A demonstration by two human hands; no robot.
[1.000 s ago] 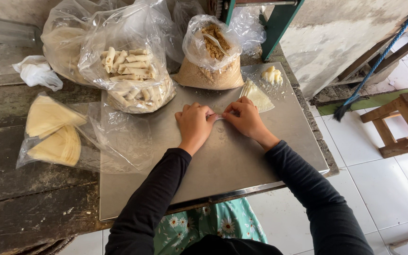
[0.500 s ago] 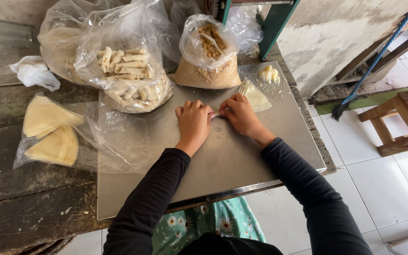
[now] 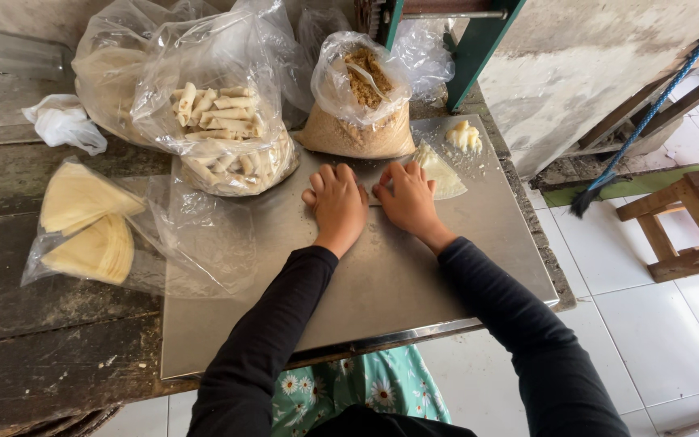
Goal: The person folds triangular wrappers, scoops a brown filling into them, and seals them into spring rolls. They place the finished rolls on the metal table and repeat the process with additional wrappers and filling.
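My left hand (image 3: 337, 204) and my right hand (image 3: 408, 199) lie palm down side by side on a steel sheet (image 3: 382, 283), fingers curled over a thin pale wrapper roll (image 3: 370, 194) that is mostly hidden under them. Just right of my right hand lies a stack of pale triangular wrappers (image 3: 442, 171). A small lump of white paste (image 3: 464, 136) sits beyond it. Directly behind my hands stands an open plastic bag of brown shredded filling (image 3: 362, 109).
A clear bag of finished pale rolls (image 3: 228, 137) stands at the sheet's back left. A bag of folded round wrappers (image 3: 82, 226) and a crumpled white bag (image 3: 62, 121) lie on the dark wooden table (image 3: 34, 356). A green post (image 3: 479, 48), a wooden stool (image 3: 677, 231) and a broom (image 3: 608, 174) are at the right.
My hands have gone from fingertips meeting at the middle to lying flat side by side, pushed slightly away from me toward the filling bag. Nothing else moved.
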